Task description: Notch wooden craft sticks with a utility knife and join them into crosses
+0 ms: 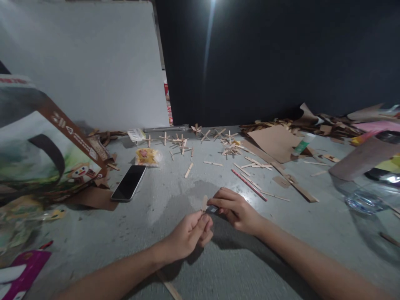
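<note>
My left hand (192, 234) is closed round a wooden craft stick (205, 202), whose rounded end stands up out of the fingers. Just to its right, my right hand (235, 208) pinches a small dark flat piece with a light patch (213, 208). That piece is beside the stick; I cannot tell its kind or whether the two touch. Farther back on the table lie a loose craft stick (188, 170), another stick (213, 163) and a red patterned pencil (249, 185). Several sticks joined in crosses (183, 143) stand behind them.
A black phone (129, 183) and a yellow packet (147, 157) lie left of my hands, near a large printed bag (46, 146). Brown cardboard (271, 141), a glue tube (303, 144) and a clear cup (365, 201) are on the right. A stick (171, 289) lies near my left forearm.
</note>
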